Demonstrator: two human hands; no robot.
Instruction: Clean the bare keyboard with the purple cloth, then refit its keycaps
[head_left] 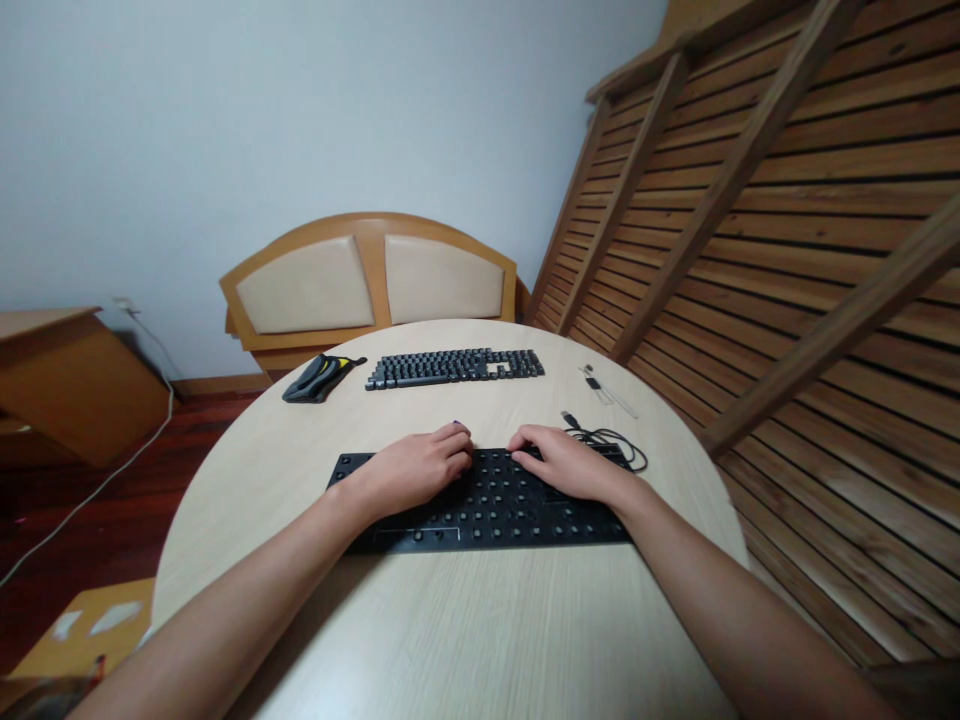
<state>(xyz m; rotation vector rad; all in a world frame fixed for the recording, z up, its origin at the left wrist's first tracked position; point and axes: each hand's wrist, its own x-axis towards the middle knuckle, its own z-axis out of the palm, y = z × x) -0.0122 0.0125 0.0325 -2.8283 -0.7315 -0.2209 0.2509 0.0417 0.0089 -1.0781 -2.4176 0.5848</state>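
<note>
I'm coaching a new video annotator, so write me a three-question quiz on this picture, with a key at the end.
1. True or false: the left hand and the right hand are both over the black keyboard base.
2. How are the loose black keycaps on the far part of the round table arranged?
(a) heaped in one pile
(b) laid out in rows
(c) stacked in a tower
3. Fill in the blank: the looped black cable lies nearer to the person's ____ hand.

Key: 1 true; 2 b; 3 right
</note>
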